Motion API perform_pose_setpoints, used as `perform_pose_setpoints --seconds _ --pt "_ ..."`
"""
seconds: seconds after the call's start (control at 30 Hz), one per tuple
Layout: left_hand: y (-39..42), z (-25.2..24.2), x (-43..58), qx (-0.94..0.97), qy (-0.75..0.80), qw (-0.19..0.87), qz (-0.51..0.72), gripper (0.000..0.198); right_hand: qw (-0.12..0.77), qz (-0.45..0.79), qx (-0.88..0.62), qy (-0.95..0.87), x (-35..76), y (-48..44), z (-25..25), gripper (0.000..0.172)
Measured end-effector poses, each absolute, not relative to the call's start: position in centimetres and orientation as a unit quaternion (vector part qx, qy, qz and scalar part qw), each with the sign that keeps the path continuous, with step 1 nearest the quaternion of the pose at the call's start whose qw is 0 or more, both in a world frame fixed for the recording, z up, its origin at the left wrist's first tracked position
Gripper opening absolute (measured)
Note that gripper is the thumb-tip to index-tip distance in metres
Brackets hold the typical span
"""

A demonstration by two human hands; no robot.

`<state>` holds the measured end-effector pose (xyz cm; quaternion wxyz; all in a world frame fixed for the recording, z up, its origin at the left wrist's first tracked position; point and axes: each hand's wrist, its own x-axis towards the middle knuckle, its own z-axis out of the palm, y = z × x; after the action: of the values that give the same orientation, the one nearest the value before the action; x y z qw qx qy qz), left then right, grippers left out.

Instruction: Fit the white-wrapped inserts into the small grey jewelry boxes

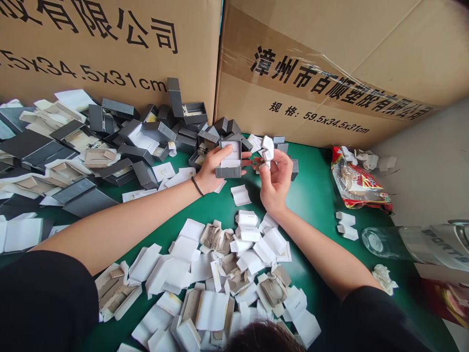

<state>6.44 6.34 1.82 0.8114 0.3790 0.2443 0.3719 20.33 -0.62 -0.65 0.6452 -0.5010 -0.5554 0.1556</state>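
My left hand [213,168] is closed round a small dark grey jewellery box [229,172], its thumb resting over the white lining inside. Just to the right, my right hand [274,181] pinches a folded white card insert [267,149] between thumb and fingers. The insert is held up beside the box, apart from it. Below the hands a loose white card piece [241,195] lies on the green table [311,195]. Another dark box [294,168] is partly hidden behind my right hand.
Dark boxes [146,129] and card pieces pile up at the left. White inserts [212,310] heap near my body. Two large cartons [293,98] stand at the back. A red snack bag [359,178] and clear bottle [403,242] lie at the right.
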Motion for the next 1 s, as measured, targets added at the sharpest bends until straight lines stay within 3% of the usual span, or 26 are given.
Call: perform_pose_setpoints --seconds 0.1,0.33,0.67,1.0 --pt "6.2 1.5 6.7 0.419 0.261 0.773 0.398 0.034 0.601 0.141 -0.531 -0.580 20.3 -0.9 -0.7 0.043" --pt "6.3 0.4 6.4 0.632 0.306 0.559 0.441 0.019 0.566 0.129 -0.538 -0.611 20.7 -1.2 -1.3 0.048" --pt "6.2 1.1 6.3 0.677 0.286 0.501 0.458 0.031 0.513 0.194 -0.528 -0.649 20.5 -0.8 -1.7 0.061" --pt "6.4 0.7 6.3 0.694 0.314 0.447 0.469 0.021 0.494 0.170 -0.527 -0.670 20.2 -0.9 -0.9 0.056"
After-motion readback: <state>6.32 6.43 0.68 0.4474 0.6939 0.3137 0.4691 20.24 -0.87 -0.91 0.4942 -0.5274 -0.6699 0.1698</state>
